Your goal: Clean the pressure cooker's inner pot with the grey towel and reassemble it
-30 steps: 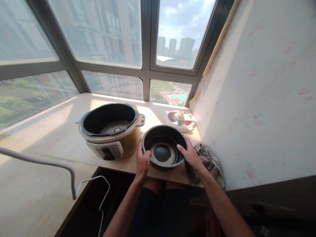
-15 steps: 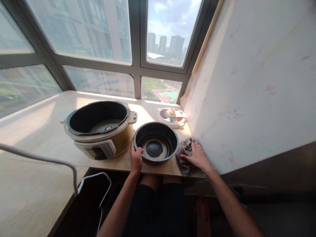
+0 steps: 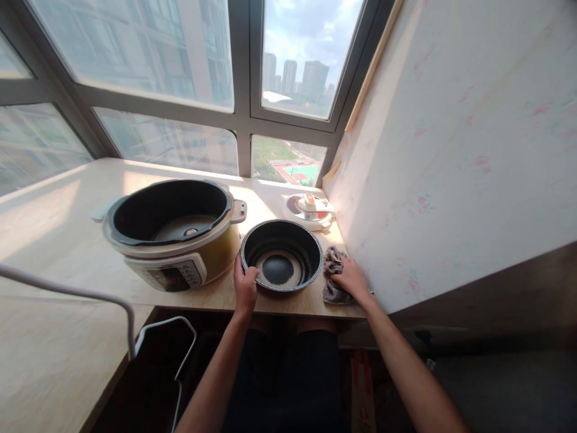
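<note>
A black inner pot stands on the wooden ledge, its dark inside facing up with a pale ring on the bottom. My left hand grips its left rim, thumb over the edge and fingers along the outer wall. To the right, my right hand is closed around a bunched brown cloth lying on the ledge by the wall. Left of the pot sits the body of an electric pressure cooker, lidless, its control panel toward me. Behind the pot rests the white round lid.
The wooden ledge runs under a framed window. A flowered wall bounds the right side. A white cord crosses at left and hangs past the ledge edge. Below, a paper bag stands near my legs.
My right hand has gathered the cloth, which was spread flatter under the open fingers. The left hand keeps its hold on the pot. The view has shifted slightly.
</note>
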A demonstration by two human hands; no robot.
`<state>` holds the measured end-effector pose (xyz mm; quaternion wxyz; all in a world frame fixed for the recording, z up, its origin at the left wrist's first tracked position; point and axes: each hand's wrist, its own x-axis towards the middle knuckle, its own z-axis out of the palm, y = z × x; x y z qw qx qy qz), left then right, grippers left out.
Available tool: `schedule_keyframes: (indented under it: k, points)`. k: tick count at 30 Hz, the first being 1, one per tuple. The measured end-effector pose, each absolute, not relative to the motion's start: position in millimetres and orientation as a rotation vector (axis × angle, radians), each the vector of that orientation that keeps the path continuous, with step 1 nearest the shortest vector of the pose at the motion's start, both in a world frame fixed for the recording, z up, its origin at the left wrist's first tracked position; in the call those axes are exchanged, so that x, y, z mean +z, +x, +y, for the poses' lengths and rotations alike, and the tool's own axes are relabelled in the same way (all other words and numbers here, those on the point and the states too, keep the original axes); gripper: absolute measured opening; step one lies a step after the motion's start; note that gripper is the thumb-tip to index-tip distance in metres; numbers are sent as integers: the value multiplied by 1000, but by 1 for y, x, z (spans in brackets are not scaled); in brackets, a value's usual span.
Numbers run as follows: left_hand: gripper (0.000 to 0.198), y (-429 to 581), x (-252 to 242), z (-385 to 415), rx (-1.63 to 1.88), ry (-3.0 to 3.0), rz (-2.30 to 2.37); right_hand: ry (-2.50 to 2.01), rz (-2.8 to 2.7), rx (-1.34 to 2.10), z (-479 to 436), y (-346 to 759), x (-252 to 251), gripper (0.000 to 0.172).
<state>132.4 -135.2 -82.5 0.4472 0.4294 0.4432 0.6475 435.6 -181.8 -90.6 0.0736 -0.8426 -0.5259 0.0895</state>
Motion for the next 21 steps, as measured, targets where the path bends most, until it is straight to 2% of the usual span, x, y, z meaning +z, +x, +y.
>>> schedule_keyframes:
  k: [6, 11, 17, 21]
  points:
    - [38, 132, -83, -135, 1591, 1079, 1123, -2226, -1443, 320, -191, 446, -105, 52]
    - [44, 131, -82, -135, 1581, 1101, 1124, -1926, -1185, 510, -197, 453, -109, 40]
    - [54, 132, -82, -135, 1591, 1101, 1113, -1687, -902, 573, -207, 456, -105, 38]
    - [53, 134, -82, -135, 1607, 1068, 1113, -1522, -894, 570, -206, 447, -76, 37]
